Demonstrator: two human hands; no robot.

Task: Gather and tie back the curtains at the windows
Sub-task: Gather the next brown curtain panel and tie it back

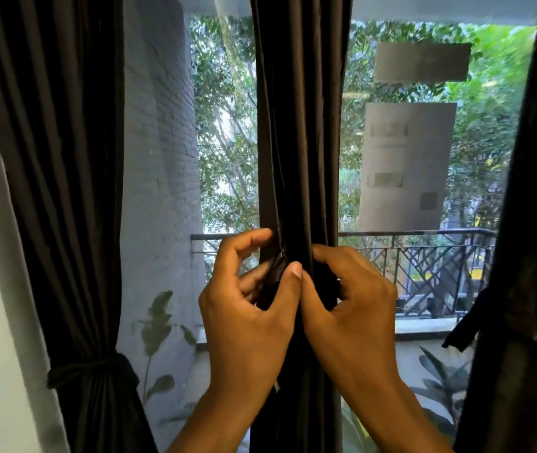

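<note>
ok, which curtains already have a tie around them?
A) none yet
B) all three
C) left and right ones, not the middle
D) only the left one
C: the left curtain is cinched by a dark tie and the right curtain has a tie around it, while the middle curtain hangs with no finished band, gathered between the left hand and right hand.
</note>
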